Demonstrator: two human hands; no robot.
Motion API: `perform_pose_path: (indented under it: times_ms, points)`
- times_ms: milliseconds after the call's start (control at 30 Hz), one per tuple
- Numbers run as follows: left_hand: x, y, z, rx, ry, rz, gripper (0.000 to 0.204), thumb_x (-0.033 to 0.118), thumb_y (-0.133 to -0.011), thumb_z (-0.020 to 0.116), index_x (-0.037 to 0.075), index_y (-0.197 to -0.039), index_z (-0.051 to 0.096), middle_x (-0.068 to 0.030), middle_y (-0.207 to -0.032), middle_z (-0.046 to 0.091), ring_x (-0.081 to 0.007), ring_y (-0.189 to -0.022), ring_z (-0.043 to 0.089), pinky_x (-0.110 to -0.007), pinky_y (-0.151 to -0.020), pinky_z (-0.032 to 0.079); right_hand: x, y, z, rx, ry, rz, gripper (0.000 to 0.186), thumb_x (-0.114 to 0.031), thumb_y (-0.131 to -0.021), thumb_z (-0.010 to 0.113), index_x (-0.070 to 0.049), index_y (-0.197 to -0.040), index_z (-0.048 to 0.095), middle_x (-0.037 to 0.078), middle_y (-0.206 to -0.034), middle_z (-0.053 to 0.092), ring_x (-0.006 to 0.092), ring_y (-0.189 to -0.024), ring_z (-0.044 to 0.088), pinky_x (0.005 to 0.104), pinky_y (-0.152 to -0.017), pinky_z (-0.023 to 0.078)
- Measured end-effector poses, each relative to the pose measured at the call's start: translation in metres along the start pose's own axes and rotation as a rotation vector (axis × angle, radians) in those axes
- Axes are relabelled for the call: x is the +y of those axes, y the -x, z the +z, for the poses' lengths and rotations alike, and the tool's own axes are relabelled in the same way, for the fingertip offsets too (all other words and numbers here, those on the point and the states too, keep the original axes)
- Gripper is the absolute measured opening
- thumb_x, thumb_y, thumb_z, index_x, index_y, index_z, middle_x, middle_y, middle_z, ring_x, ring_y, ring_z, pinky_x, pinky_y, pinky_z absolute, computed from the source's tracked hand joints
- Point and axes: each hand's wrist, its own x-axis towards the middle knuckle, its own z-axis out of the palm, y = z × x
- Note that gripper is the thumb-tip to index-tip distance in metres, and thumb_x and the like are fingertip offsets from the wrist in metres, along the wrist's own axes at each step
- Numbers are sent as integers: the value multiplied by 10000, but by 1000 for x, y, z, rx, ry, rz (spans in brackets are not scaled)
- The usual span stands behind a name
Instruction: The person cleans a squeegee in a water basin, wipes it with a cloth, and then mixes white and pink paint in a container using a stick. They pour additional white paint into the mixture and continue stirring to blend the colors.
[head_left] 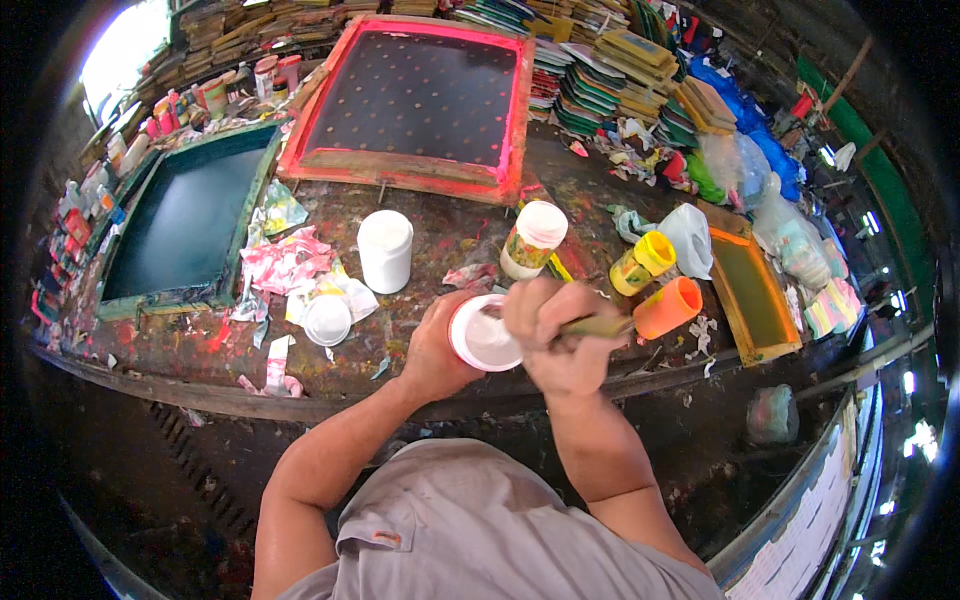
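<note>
At frame centre, a round white plastic tub [484, 338] is gripped by the left hand [437, 345]; a flat wooden stick [597, 326] is clasped by the right hand [556, 335].

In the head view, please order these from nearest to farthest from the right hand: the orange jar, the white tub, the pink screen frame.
Measured from the right hand:
1. Orange jar, just to its right.
2. White tub, up and to the left.
3. Pink screen frame, far back on the table.

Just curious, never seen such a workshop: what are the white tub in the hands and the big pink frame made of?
White tub: likely plastic, smooth and slightly glossy. Pink frame: seemingly wood, painted bright pink, with dark fine mesh stretched inside.
</note>
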Motion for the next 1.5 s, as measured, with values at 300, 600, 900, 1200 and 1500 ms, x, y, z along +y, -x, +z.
perform_pose_path:
  times_ms: [300, 600, 900, 1200, 1500]
  points:
    - [16, -1, 7, 53, -118, -69, 964, 253, -660, 1066, 86, -1480, 587, -166, -1437, 664, -384, -1340, 656, -502, -1139, 536, -16, -11, -32, -254, 0, -103, 240, -131, -983, 659, -30, -790, 557, 63, -651, 517, 194, -544, 424, 378, -592, 385]
    - [11, 19, 15, 386, -350, 2, 1039, 186, -734, 1051, -6, -1571, 467, -166, -1466, 651, -291, -1338, 675, -426, -1161, 537, 15, -3, -44, 41, 22, -111, 391, -276, -1208, 496, -25, -933, 617, 30, -761, 532, 115, -651, 460, 353, -623, 414]
    - [-1, 45, 8, 151, -174, -257, 994, 92, -705, 1023, 14, -1546, 498, -139, -1441, 694, -252, -1345, 680, -408, -1174, 530, 1, -3, -43, 508, -422, 10, 531, -603, -1171, 490, -126, -941, 531, 8, -789, 450, 156, -665, 442, 333, -630, 415]
    - [-34, 46, -15, -233, 237, -316, 1094, 96, -662, 1045, 65, -1603, 489, -100, -1492, 673, -233, -1413, 632, -415, -1231, 478, 56, 43, -25, 269, -26, 64, 535, -560, -1182, 487, -96, -916, 497, 20, -751, 421, 133, -626, 404, 319, -551, 381]
    - [-47, 36, -28, -462, 202, -341, 1105, 83, -641, 1016, 62, -1604, 474, -101, -1521, 656, -221, -1437, 614, -403, -1236, 470, 56, 44, 4, 321, 220, -50, 505, -442, -1191, 550, -77, -852, 467, 14, -690, 426, 120, -577, 373, 310, -527, 338]
